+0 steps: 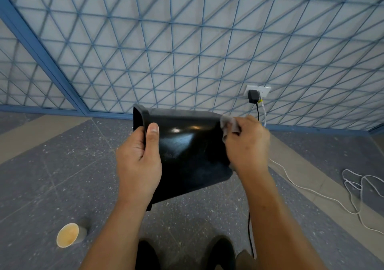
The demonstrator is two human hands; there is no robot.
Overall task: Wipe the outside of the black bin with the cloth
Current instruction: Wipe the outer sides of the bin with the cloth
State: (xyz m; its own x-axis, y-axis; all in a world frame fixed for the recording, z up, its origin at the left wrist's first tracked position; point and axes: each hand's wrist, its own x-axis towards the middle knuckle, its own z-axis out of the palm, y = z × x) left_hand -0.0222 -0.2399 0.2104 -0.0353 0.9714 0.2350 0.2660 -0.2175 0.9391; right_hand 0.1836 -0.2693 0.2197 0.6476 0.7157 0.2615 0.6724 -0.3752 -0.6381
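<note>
Up off the floor (pixel 62 165), in front of the blue-latticed wall (pixel 187 41): bin (pixel 187 155) held on its side, mouth to the left, base to the right. Left grip (pixel 139 165) clamped on the rim, thumb laid along the outer side, fingers out of sight, probably hooked inside. Right grip (pixel 247 147) curled round the cloth (pixel 229 125), pressing it to the base end at the upper right corner.

Probably mid-wipe, working round the bottom edge. Worth doing thus:

- Keep the left grip firm against any swing under pressure.
- Spread the cloth flatter beneath the fingers instead of leaving it bunched, for wider contact.
- Draw long strokes from base toward rim, overlapping each pass.
- Use the glare on the glossy side to spot streaks, and go over the pale scuffs near the middle.
- Roll the bin bit by bit with the left wrist to bring up the far and under sides, both hidden and impossible to judge.
- Shift the thumb once and wipe beneath it, then finish along the rim lip.
- Mind the paper cup (pixel 68 234) lying on the floor to the left and the cables (pixel 353 184) trailing on the right before stepping or setting the bin down.
</note>
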